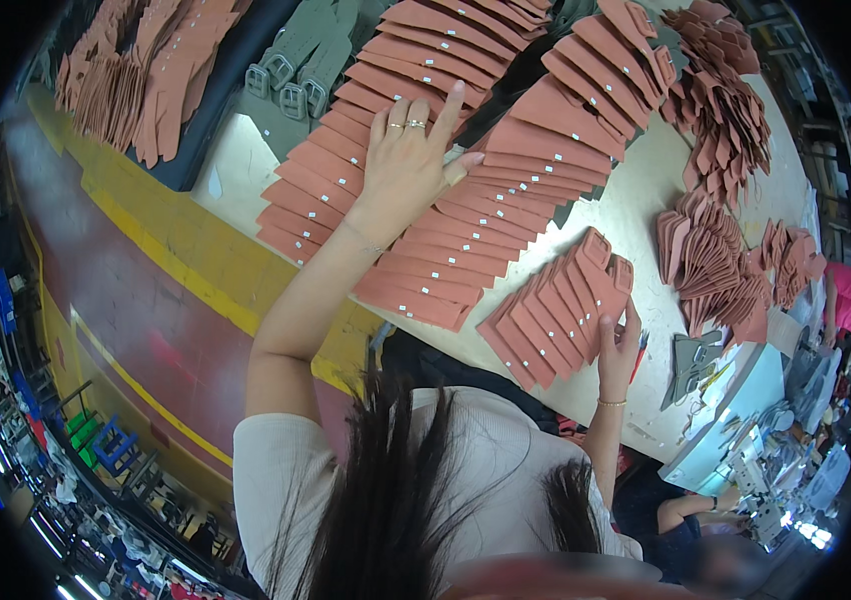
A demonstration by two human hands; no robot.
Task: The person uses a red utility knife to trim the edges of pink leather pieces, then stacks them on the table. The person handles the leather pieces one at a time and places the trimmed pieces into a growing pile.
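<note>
Here, the worktop (641, 210) carries long rows (476, 232) of overlapping brown pieces and a small fan (551, 315) nearer the body. The left hand (408, 160) lies over the rows, fingers spread; the right hand's (621, 352) fingers pinch the fan's edge, best lightly, so white labels (435, 275) stay aligned.
</note>
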